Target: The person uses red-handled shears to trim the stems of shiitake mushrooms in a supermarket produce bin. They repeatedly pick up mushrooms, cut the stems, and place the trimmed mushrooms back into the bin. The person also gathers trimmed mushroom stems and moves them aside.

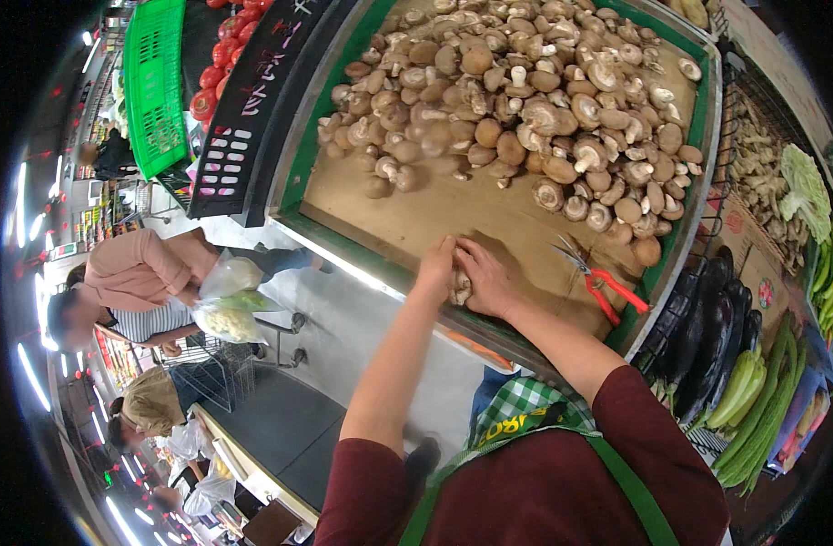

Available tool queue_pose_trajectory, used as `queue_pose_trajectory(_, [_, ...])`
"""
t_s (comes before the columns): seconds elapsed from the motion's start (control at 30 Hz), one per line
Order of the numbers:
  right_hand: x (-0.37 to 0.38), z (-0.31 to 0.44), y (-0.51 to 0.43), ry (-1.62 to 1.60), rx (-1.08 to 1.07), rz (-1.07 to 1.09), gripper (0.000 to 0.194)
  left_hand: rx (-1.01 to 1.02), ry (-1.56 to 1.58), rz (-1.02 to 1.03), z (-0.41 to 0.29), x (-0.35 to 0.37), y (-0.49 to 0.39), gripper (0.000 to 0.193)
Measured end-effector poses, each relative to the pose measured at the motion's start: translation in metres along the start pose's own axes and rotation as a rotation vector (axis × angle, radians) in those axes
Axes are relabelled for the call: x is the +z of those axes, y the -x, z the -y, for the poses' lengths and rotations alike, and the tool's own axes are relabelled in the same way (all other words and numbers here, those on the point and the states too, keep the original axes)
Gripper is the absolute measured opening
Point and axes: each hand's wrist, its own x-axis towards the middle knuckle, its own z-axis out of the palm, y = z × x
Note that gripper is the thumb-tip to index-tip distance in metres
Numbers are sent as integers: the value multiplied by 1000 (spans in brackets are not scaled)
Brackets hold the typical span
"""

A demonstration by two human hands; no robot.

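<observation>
My left hand (438, 267) and my right hand (484, 281) meet over the near edge of a green-sided display bin (295, 170). Between them, against my right palm, brown and pale pieces of a shiitake mushroom (461, 286) show; most of it is hidden by the hands. The left fingertips touch the right ones, and what they pinch is covered. A large heap of shiitake mushrooms (484, 102) fills the far part of the bin. Red-handled snips (597, 278) lie on the brown cardboard liner (382, 218) right of my hands, blades slightly apart.
Left of the bin stand a black crate (252, 102), red tomatoes (218, 61) and a green basket (155, 89). Eggplants (703, 334), green peppers (738, 385) and ginger (764, 177) lie to the right. In the aisle, a person (143, 273) carries bagged vegetables near a shopping cart (218, 362).
</observation>
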Motion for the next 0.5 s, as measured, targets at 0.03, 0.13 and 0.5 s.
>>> queue_pose_trajectory(0.03, [4, 5, -6, -77, 0, -41, 49, -35, 95, -18, -2, -3, 2, 34])
queue_pose_trajectory(0.13, [10, 16, -18, -242, 10, -116, 48, -43, 330, -27, -4, -7, 4, 37])
queue_pose_trajectory(0.5, [-29, 41, -28, -283, -121, 78, 56, -28, 964, 254, 1, 2, 1, 25])
